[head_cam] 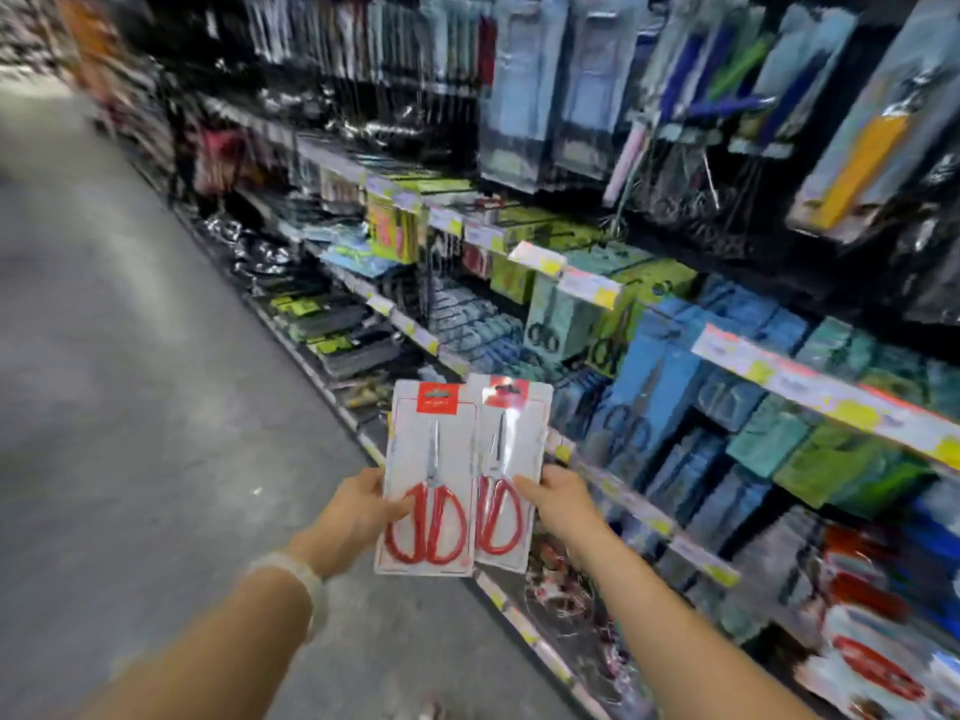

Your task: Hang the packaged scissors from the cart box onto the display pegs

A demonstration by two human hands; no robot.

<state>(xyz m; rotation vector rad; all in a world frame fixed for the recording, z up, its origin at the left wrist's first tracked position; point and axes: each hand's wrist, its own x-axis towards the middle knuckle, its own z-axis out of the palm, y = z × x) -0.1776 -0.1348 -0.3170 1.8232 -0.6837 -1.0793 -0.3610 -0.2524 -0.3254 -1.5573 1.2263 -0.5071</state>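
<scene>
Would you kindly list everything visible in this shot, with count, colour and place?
Packaged scissors, left pack: one, red handles on a white card with a red label, centre, held upright.
Packaged scissors, right pack: one, same colours, beside and partly behind the first.
Display shelves: several tiers, dark, along the right side; blurred.
Hanging packaged goods: many, mostly blue, green and grey, on the shelves; exact items too blurred to tell.
Price label strips: several, white with yellow and pink, on the shelf edges.
Aisle floor: one, grey, left side.
Wristband: one, pale, on the left wrist.
Left hand: gripping the left pack.
Right hand: gripping the right pack.
</scene>
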